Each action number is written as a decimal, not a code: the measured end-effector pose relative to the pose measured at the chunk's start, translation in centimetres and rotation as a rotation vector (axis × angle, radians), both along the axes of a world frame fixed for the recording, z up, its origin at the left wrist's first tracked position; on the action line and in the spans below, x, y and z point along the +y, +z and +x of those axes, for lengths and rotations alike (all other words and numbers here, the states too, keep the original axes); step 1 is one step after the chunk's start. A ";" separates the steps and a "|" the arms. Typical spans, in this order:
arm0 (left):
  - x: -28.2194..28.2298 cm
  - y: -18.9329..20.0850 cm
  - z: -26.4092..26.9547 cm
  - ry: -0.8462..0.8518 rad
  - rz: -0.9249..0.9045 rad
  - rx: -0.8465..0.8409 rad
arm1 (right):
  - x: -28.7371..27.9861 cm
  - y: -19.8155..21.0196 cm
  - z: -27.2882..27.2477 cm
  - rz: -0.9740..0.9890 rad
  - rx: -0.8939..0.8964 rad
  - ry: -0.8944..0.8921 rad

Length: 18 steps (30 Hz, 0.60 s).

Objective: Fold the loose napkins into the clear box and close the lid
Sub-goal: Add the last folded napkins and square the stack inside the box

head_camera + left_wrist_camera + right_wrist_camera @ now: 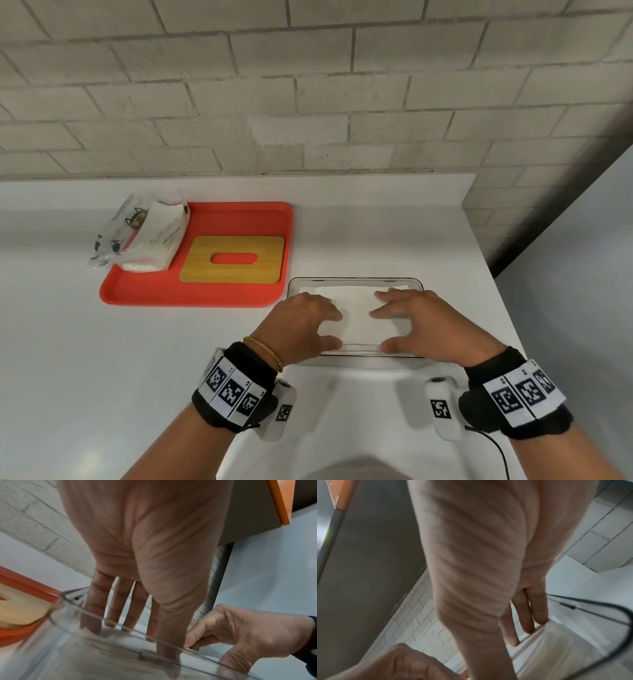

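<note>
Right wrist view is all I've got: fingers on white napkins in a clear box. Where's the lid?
Observer: The wooden lid, slotted, lies flat on the red tray, left of the clear box.
Operator: What's the left hand doing?
Observer: The left hand has straight fingers reaching down inside the box near its left end. It grips nothing.
Operator: Any napkins outside the box?
Observer: I see no loose ones. A napkin packet sits on the tray's far left corner.
</note>
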<state>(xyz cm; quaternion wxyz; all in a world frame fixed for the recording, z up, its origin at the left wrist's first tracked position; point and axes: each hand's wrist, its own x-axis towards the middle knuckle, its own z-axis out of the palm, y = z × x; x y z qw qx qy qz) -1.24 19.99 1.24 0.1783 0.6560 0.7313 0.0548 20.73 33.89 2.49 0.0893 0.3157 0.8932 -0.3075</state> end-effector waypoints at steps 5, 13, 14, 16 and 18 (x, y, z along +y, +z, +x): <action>0.0 -0.2 -0.2 0.003 -0.008 -0.012 | 0.0 0.1 -0.3 0.013 0.009 -0.009; 0.0 -0.1 -0.4 0.000 -0.022 -0.027 | 0.4 0.0 -0.1 -0.028 0.043 -0.044; 0.0 -0.1 -0.3 -0.003 -0.021 -0.024 | 0.4 0.0 -0.1 -0.025 0.048 -0.051; 0.1 0.0 -0.3 -0.005 -0.020 -0.022 | 0.4 -0.1 -0.2 -0.021 0.065 -0.061; 0.1 0.2 -0.3 -0.003 -0.017 -0.029 | 0.5 -0.1 -0.1 -0.017 0.092 -0.051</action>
